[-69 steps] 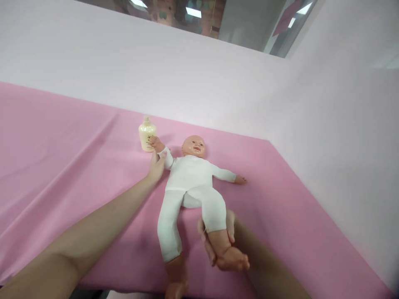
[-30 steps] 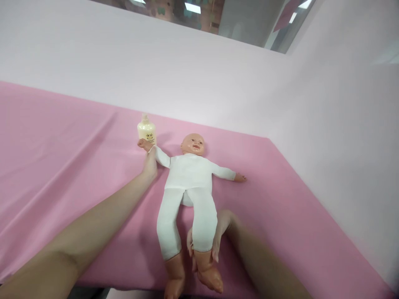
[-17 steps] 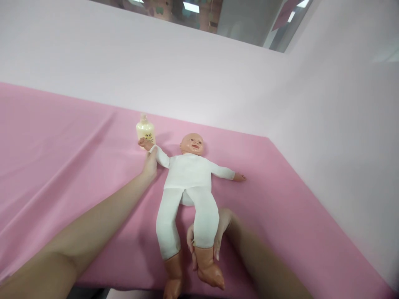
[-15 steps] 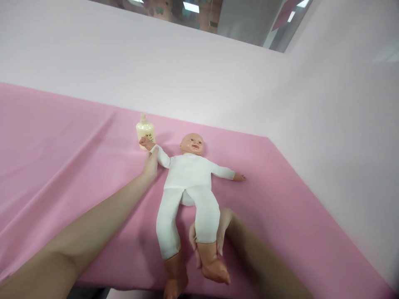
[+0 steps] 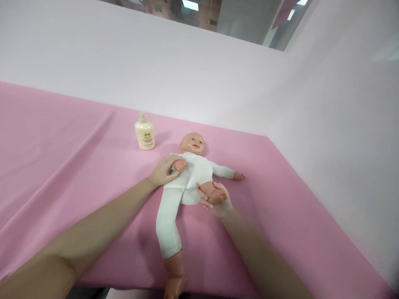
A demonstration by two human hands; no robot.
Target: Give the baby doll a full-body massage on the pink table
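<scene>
A baby doll [image 5: 190,174] with a white cloth body lies on its back, head toward the wall. My left hand [image 5: 165,169] is closed around the doll's arm on the left, which is bent across its chest with the small hand showing above my thumb. My right hand [image 5: 220,201] holds the doll's leg on the right by the ankle, from below and behind. That leg is folded up toward the belly. The doll's other leg [image 5: 170,224] stretches straight toward me, its foot at the table's near edge. The doll's far arm [image 5: 222,170] lies out to the right.
A lotion bottle [image 5: 145,135] with pale yellow contents stands upright left of the doll's head. Pink cloth [image 5: 77,174] covers the table, with wrinkles at the left. A white wall [image 5: 174,79] with a window [image 5: 246,25] rises behind, and more wall runs along the right.
My left hand has brought the doll's arm from out beside the bottle in onto its chest. My right hand has lifted the doll's leg and bent it up toward the belly.
</scene>
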